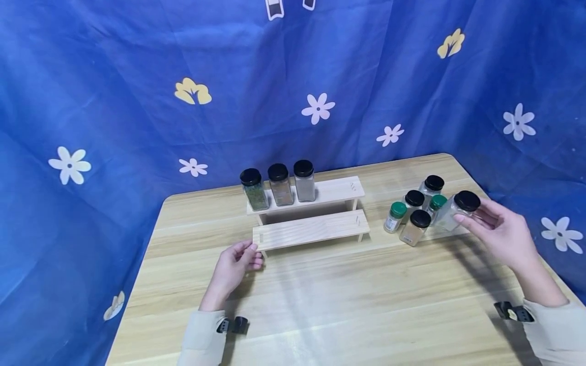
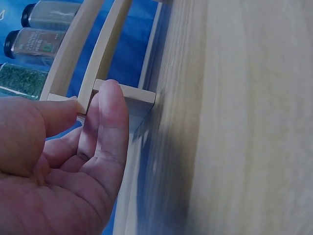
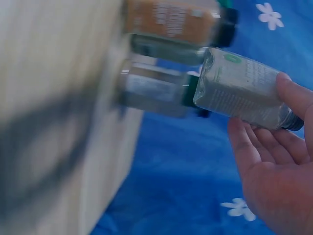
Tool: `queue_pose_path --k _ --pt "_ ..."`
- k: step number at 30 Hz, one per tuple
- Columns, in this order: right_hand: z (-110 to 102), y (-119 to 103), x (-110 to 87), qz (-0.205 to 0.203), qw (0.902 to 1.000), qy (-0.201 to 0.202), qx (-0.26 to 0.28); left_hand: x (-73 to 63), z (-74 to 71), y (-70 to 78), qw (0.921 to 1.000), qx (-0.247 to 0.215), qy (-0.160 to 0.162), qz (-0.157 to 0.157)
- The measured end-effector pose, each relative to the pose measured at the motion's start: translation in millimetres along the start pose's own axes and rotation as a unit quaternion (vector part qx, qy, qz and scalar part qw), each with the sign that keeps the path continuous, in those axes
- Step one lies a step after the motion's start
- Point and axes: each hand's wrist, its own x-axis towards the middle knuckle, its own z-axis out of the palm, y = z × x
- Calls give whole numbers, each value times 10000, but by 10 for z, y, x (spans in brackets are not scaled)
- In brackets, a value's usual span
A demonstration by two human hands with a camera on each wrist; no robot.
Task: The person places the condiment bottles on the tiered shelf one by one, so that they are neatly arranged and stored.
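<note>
My right hand (image 1: 505,231) grips a clear spice jar (image 1: 449,214) with a black lid, thumb on one side and fingers on the other. In the right wrist view this jar (image 3: 239,87) is tilted, raised off the table, and holds pale contents. My left hand (image 1: 235,267) pinches the left end of the lower tier of a two-tier wooden rack (image 1: 311,230). In the left wrist view, the thumb and fingertips meet at the rack's corner (image 2: 139,95). Three black-lidded jars stand on the upper tier: green herbs (image 1: 256,194), brown spice (image 1: 281,190) and grey-white powder (image 1: 305,187).
Beside the held jar, several jars cluster on the table's right: a small green-lidded shaker (image 1: 393,219), a tan-filled black-lidded jar (image 1: 414,231), and others behind, including a black-lidded one (image 1: 432,187). A blue flowered cloth (image 1: 256,101) hangs around the wooden table (image 1: 320,305).
</note>
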Motion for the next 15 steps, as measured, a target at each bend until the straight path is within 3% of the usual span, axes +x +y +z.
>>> queue_pose_path --k 9,15 --pt "84 -358 203 -318 9992 -23 226 -36 -10 33 10000 -64 47 23" --pt "312 -506 336 -478 9976 -261 427 -47 22 41 9998 -178 60 49"
